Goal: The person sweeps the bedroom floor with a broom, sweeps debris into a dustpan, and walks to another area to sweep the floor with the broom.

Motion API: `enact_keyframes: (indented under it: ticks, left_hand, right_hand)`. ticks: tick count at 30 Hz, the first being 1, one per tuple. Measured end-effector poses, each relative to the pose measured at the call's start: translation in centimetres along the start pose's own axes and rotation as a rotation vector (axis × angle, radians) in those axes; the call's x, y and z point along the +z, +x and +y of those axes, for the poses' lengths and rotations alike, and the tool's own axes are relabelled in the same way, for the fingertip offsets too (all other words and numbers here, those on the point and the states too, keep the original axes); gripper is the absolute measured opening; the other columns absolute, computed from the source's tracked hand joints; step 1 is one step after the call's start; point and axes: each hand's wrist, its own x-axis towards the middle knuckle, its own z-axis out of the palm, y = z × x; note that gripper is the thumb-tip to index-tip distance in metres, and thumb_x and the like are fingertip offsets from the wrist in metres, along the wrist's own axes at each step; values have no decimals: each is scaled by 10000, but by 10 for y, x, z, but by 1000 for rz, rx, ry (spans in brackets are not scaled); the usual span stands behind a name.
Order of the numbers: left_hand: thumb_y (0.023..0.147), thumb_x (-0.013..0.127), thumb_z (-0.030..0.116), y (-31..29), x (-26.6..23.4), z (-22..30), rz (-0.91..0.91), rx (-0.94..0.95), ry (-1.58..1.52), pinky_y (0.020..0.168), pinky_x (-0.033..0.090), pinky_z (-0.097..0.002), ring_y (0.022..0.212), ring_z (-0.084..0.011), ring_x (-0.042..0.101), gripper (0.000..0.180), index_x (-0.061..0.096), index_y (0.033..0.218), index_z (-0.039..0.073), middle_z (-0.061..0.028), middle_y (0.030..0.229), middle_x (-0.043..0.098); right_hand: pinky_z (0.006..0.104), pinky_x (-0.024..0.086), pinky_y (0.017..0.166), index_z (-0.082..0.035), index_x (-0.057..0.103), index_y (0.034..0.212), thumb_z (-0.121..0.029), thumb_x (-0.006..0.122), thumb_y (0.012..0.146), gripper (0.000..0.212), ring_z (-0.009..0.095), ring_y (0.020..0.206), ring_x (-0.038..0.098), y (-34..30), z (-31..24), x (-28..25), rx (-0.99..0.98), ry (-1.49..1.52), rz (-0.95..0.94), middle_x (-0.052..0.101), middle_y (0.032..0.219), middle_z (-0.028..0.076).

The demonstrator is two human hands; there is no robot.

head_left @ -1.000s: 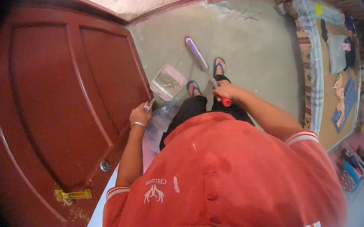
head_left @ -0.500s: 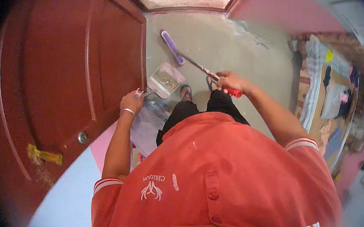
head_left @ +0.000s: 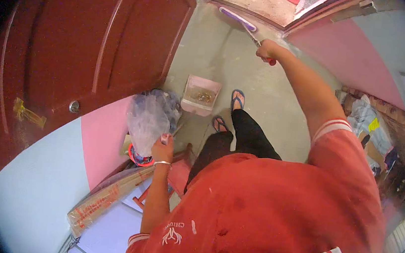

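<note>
In my right hand (head_left: 269, 50), closed round the red-ended handle, is a broom (head_left: 238, 18) with a purple and white head. The arm reaches far forward, and the broom head lies on the floor close to the doorway sill. My left hand (head_left: 162, 148) is wrapped round the handle of a pale pink dustpan (head_left: 200, 84). The handle's light end pokes out above the fist. The dustpan rests on the floor in front of my feet, with small brownish debris (head_left: 203, 96) inside it. Most of its handle is hard to see beside the clear plastic bag (head_left: 150, 120).
A dark red door (head_left: 88, 28) stands at the left. Beside my left hand are a red-rimmed bucket (head_left: 140, 157) and a long taped cardboard box (head_left: 98, 204). Piled belongings (head_left: 369, 128) line the right wall. The doorway sill (head_left: 241, 8) crosses the far end.
My right hand has carried the broom forward, away from the dustpan and up to the doorway. The view has shifted, showing more of the bag and box at left. My left hand keeps its hold.
</note>
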Motion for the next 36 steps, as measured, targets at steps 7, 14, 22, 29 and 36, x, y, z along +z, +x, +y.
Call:
enact_keyframes:
  ticks: [7, 14, 22, 29, 36]
  left_hand:
    - [731, 548, 366, -16, 66, -10, -35, -154, 32, 673, 449, -429, 772, -370, 569, 386, 596, 916, 31, -210, 829, 592]
    - [721, 538, 336, -28, 77, -18, -29, -145, -89, 714, 441, -432, 811, -369, 561, 360, 581, 918, 39, -209, 877, 584]
    - [711, 545, 293, -68, 65, -62, -38, -87, -140, 717, 438, -417, 822, -360, 558, 319, 581, 894, 34, -208, 873, 583]
    - [705, 561, 294, -113, 78, -104, 38, -52, -207, 712, 437, -409, 811, -368, 557, 329, 584, 892, 25, -208, 847, 586]
    - [713, 544, 308, -95, 109, -92, -6, -28, -93, 734, 431, -416, 829, -369, 552, 326, 593, 869, 26, -201, 860, 588]
  right_hand:
    - [345, 479, 456, 65, 533, 793, -66, 481, 665, 190, 241, 510, 597, -8, -8, 99, 18, -182, -90, 581, 577, 152]
    - [379, 480, 468, 72, 420, 1044, -86, 538, 671, 422, 288, 522, 589, -147, 21, 217, -309, -587, -188, 584, 720, 188]
    - [383, 473, 520, -95, 488, 1069, -59, 513, 609, 462, 272, 548, 579, -265, 77, 190, -232, -261, -261, 568, 638, 149]
    - [371, 439, 369, -14, 499, 908, -82, 521, 670, 248, 265, 398, 530, -232, 72, 175, -329, -309, -86, 562, 625, 159]
    - [356, 477, 538, 10, 529, 936, -128, 580, 638, 332, 262, 559, 589, -188, 2, 207, -47, -462, -194, 589, 666, 160]
